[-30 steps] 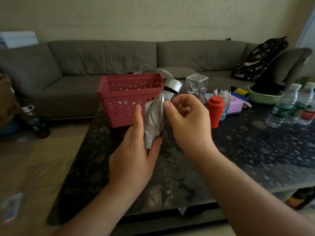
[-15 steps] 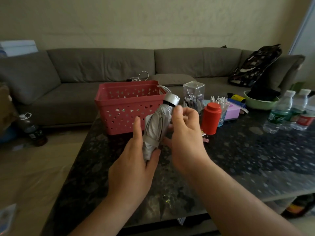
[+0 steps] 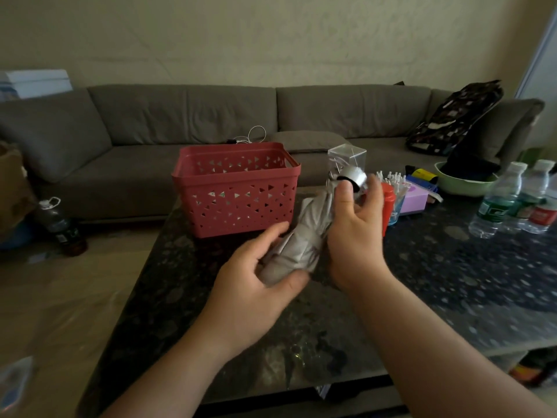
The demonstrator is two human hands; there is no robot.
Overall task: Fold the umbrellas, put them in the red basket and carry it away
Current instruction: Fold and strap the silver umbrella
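A folded silver umbrella point(image 3: 304, 239) with a shiny cap point(image 3: 355, 175) is held tilted above the dark table, cap pointing up and to the right. My left hand point(image 3: 256, 282) grips its lower end, thumb under the fabric. My right hand point(image 3: 354, 233) wraps the upper part just below the cap, fingers curled round it. The red basket point(image 3: 235, 188) with triangle holes stands upright on the table behind and left of the umbrella; what lies inside is hidden.
The dark speckled table point(image 3: 452, 282) carries a clear box point(image 3: 346, 159), a red canister point(image 3: 388, 203), a purple box point(image 3: 417, 200), a green bowl point(image 3: 461, 185) and water bottles point(image 3: 512, 200) at right. A grey sofa point(image 3: 180, 125) stands behind. A dark bottle point(image 3: 60, 224) sits on the floor at left.
The umbrella has tilted further to the right. My right hand slid round its upper part below the cap. My left hand shifted lower on the fabric.
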